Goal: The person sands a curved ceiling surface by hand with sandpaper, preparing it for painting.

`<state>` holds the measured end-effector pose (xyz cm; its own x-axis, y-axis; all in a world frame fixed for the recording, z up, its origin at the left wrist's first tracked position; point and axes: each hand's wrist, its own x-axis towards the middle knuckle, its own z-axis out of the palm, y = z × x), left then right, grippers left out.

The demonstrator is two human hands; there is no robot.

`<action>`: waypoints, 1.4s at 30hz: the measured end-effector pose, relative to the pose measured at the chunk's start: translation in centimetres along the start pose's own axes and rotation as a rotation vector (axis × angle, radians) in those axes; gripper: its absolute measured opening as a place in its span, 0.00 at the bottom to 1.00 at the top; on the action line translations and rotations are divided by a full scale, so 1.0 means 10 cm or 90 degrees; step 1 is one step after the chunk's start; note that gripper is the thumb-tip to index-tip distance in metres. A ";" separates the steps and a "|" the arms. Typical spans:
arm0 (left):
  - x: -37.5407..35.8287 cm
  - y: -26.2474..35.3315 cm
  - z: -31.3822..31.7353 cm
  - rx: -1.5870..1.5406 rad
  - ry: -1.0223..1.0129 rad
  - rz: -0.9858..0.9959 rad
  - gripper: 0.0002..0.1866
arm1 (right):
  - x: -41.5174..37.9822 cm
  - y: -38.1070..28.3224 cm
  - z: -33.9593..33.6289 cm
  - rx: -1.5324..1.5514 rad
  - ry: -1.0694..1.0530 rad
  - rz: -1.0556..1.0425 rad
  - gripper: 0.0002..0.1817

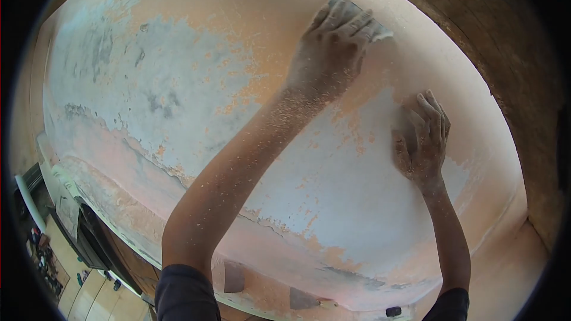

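A large panel with worn patches of pale blue, orange and pink stretches across the head view. My left hand, dusty over the knuckles, presses a grey sheet of sandpaper against its upper part. The sheet's edges show beyond the fingers, while the palm side is hidden. Pale specks of dust cover the left wrist and forearm. Lower and to the right, my right hand rests against the panel with its fingers extended and thumb apart. No object shows in it.
Along the panel's lower edge are a brownish piece, a flat grey piece and a small black object. A brown wooden-looking edge curves along the upper right. Cluttered items lie on the floor at lower left.
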<state>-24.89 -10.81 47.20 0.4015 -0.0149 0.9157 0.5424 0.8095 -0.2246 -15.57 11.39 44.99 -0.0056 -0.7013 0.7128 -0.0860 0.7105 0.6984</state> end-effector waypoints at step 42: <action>-0.60 0.88 0.00 -0.048 -0.085 -0.033 0.17 | -0.09 -0.10 0.08 0.003 -0.006 -0.036 0.28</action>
<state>-22.51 -3.53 39.78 0.2724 0.0271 0.9618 0.6154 0.7635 -0.1958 -16.26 11.27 43.65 -0.0104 -0.7405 0.6719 -0.0906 0.6699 0.7369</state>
